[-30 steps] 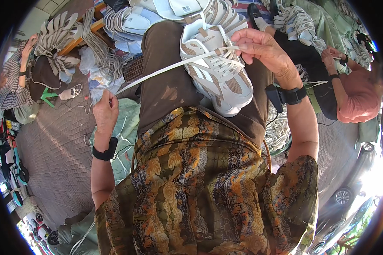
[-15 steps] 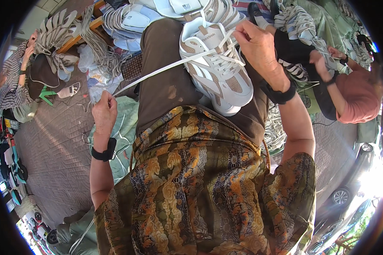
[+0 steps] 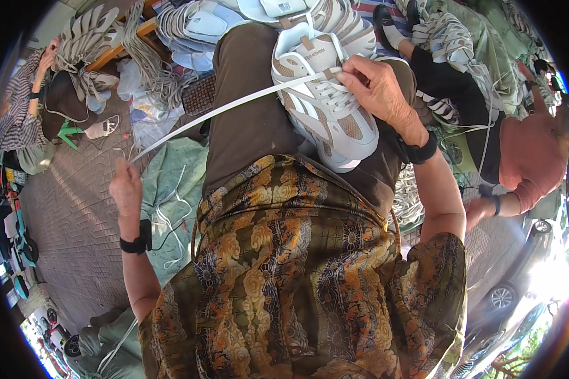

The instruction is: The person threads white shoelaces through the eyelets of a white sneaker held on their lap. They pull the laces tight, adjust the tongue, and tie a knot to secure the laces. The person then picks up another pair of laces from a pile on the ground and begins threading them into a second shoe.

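Observation:
A white and beige sneaker (image 3: 349, 142) rests across my thighs, toe toward me, its laces partly threaded. From its upper eyelets a flat white shoelace (image 3: 234, 104) runs taut down to the left. My left hand (image 3: 126, 189) is closed on the far end of that lace, out beside my left knee. At the sneaker's tongue, my right hand (image 3: 382, 91) has thumb and fingers pinched on the lace by the top eyelets. The exact grip is partly hidden by the fingers.
Stacked shoe uppers (image 3: 199, 28) lie beyond my knees. A bundle of laces (image 3: 142, 60) hangs by a wooden frame at left. Green cloth (image 3: 174, 189) lies beside my left leg. Co-workers sit on both sides, one in a pink top (image 3: 531, 148); a car (image 3: 509, 294) stands at right.
My left hand has moved out left and down, drawing the lace longer. My right hand has come down closer to the sneaker's eyelets. The co-worker at right has lowered an arm.

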Demonstrator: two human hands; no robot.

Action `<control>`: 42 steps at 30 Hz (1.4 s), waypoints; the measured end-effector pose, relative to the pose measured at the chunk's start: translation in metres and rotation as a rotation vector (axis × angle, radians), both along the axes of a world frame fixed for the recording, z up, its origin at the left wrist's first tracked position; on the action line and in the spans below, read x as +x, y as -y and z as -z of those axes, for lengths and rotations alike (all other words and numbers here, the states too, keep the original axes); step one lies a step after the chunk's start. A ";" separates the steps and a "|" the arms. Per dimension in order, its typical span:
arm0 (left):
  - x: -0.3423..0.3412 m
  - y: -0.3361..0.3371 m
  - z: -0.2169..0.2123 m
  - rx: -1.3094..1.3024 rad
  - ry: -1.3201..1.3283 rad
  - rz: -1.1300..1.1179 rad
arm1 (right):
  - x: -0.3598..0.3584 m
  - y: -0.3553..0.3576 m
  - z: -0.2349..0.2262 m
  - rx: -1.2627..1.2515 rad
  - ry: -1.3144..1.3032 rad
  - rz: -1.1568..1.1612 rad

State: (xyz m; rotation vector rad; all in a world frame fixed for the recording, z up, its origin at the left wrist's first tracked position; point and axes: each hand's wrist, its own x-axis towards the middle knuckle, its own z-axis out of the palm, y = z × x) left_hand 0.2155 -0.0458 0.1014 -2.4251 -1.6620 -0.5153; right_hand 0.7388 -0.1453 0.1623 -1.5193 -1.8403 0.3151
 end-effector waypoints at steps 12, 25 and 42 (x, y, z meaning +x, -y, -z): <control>-0.021 -0.015 0.033 -0.310 -0.364 0.017 | 0.002 0.010 -0.010 -0.081 0.024 -0.044; 0.208 0.004 -0.111 -0.691 0.491 0.681 | 0.004 0.013 -0.058 -0.201 -0.529 -0.087; 0.276 -0.006 -0.166 -1.266 0.689 0.923 | 0.004 0.047 -0.156 -0.101 -0.574 -0.239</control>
